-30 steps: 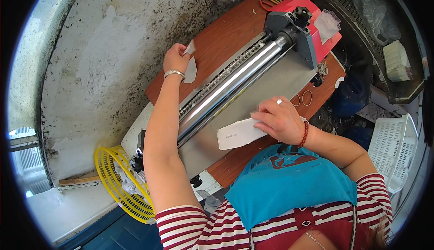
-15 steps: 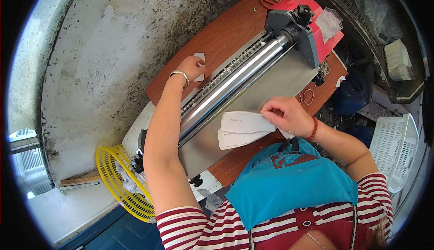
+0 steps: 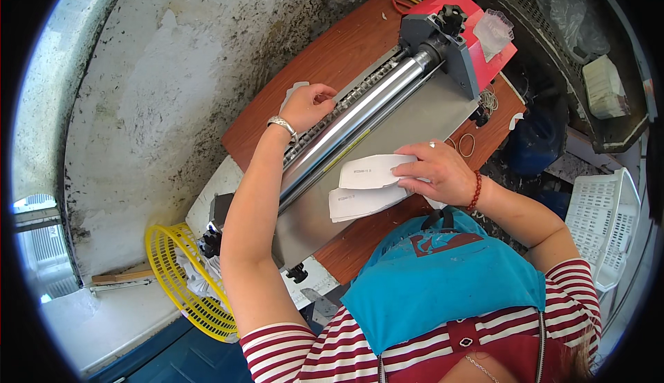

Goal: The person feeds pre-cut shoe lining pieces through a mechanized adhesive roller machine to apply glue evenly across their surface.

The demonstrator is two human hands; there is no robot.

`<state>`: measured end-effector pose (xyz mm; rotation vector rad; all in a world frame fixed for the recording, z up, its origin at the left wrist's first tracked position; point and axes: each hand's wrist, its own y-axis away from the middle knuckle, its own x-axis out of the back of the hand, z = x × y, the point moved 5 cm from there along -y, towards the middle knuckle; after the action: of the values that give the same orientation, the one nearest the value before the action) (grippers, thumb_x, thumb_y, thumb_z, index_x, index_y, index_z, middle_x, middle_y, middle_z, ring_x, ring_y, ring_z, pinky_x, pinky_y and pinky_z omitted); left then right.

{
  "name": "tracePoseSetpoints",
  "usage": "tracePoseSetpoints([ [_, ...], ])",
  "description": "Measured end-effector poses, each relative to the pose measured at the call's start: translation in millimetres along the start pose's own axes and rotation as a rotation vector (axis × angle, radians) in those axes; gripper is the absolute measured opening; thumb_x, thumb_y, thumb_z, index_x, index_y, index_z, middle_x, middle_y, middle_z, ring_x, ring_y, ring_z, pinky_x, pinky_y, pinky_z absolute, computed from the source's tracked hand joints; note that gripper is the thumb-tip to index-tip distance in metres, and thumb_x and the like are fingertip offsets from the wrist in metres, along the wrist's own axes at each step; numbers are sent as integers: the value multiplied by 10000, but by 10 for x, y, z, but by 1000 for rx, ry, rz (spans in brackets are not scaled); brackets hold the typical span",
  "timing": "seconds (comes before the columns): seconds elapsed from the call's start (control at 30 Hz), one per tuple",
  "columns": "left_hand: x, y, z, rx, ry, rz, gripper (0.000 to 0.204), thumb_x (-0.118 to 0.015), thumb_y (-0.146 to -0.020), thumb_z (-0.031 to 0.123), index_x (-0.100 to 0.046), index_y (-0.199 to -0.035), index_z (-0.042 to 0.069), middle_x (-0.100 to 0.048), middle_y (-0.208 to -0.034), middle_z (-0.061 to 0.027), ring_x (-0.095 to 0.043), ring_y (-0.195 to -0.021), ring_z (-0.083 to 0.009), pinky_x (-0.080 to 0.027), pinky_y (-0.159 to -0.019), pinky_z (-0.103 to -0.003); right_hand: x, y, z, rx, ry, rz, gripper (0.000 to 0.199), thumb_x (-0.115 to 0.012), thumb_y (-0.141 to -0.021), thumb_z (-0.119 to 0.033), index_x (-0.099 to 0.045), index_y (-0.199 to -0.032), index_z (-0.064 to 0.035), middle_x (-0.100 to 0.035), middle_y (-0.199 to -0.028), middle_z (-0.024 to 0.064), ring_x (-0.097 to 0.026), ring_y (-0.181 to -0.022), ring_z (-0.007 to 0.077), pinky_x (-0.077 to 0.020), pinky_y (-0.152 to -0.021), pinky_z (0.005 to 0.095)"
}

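Observation:
My right hand [image 3: 443, 172] pinches the edge of a white insole-shaped piece [image 3: 370, 172] between thumb and fingers. The piece tilts above a small stack of like white pieces [image 3: 360, 204] at the front of the metal feed plate. Beyond the chrome roller [image 3: 360, 120] of a red-and-grey roller machine [image 3: 477, 33], my left hand [image 3: 308, 109] hovers beside the toothed bar. Its fingers are loosely curled and apart, with nothing visible in them. Just behind that hand, another white piece [image 3: 296, 88] lies on the wooden tabletop, partly hidden.
A yellow plastic basket [image 3: 158, 262] with white scraps stands at the left. White plastic crates [image 3: 602, 224] sit at the right, near a blue container [image 3: 536, 141]. Black knobs [image 3: 297, 273] jut from the machine's corners. A stained wall [image 3: 173, 92] rises behind the table.
My left hand has moved right toward the roller, away from the white piece it was touching. My right hand has lifted its piece, opening a gap above the stack.

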<state>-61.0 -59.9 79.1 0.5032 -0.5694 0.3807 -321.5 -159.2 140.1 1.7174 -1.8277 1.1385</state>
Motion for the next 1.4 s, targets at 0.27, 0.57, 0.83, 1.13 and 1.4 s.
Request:
tracePoseSetpoints([
  [0.27, -26, 111, 79, -50, -16, 31, 328, -592, -826, 188, -643, -1102, 19, -673, -972, -101, -617, -877, -171, -489, -823, -306, 39, -52, 5, -6, -18, 169, 84, -697, -775, -130, -698, -857, -110, -610, -995, 63, -567, -854, 263, -455, -744, 370],
  [0.57, -43, 151, 130, -78, -4, 46, 319, -595, -830, 170, -643, -1107, 20, -672, -957, -88, -613, -819, -148, -496, -789, -295, -36, 2, 145, -78, -208, 95, 81, -639, -798, -81, -703, -848, -85, -609, -891, 50, -555, -809, 241, -446, -715, 352],
  [0.83, -57, 186, 190, -62, 14, 37, 317, -593, -834, 169, -644, -1114, 29, -671, -943, -82, -609, -819, -140, -498, -777, -291, -43, -22, 196, -147, -368, 66, 126, -586, -828, -89, -701, -866, -55, -643, -905, 73, -576, -805, 251, -461, -733, 370],
  [1.13, -59, 208, 231, -15, 69, 16, 311, -590, -844, 167, -640, -1123, 38, -666, -920, -59, -602, -805, -110, -495, -759, -270, 64, -29, 111, 0, -132, 220, 79, -646, -786, -56, -677, -858, -58, -649, -891, 67, -604, -737, 237, -480, -640, 334],
  [1.4, -97, 224, 225, 75, 145, -10, 303, -588, -860, 180, -642, -1120, 35, -669, -933, -58, -604, -817, -107, -489, -774, -266, 366, 21, 77, 397, 509, 280, 256, -679, -677, -88, -625, -926, -65, -615, -953, 34, -582, -784, 177, -447, -665, 326],
])
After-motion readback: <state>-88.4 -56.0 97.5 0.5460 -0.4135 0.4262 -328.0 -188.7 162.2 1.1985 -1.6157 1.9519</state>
